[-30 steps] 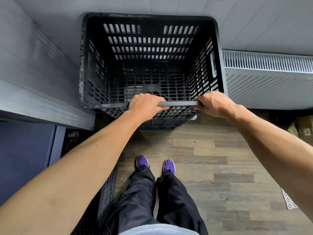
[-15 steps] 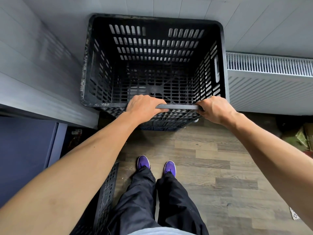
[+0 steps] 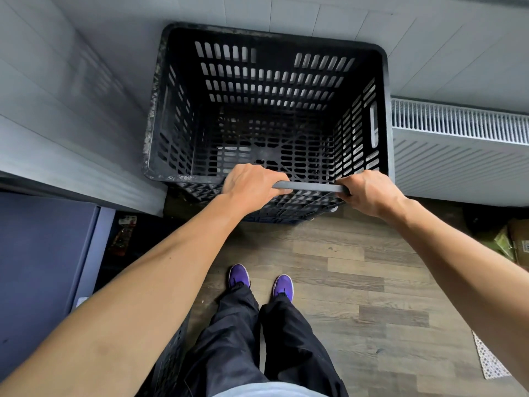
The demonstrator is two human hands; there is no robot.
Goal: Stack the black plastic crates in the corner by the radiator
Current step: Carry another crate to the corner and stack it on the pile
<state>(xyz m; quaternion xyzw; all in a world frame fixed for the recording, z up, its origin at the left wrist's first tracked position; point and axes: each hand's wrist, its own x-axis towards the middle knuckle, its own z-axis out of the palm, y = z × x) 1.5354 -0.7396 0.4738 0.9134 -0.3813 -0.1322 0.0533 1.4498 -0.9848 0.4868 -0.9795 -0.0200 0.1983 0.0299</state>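
Observation:
A black slotted plastic crate (image 3: 266, 41) stands in the corner, its open top facing me, on top of another black crate (image 3: 286, 212) whose front shows just below it. My left hand (image 3: 252, 183) and my right hand (image 3: 369, 191) both grip the near rim of the top crate, about a hand's width apart. The white radiator (image 3: 458, 156) is directly to the crate's right. A third black crate (image 3: 171, 359) stands by my left leg, mostly hidden by my left forearm.
A grey wall (image 3: 71, 110) closes in on the left and behind the stack. A dark blue cabinet (image 3: 37, 267) stands at the lower left. Cardboard and green packaging (image 3: 512, 245) lie under the radiator at the right. Wood-look floor (image 3: 357, 296) spreads in front of my purple shoes.
The top crate has shifted slightly right and back toward the corner in view. Both hands have kept their hold on its near rim.

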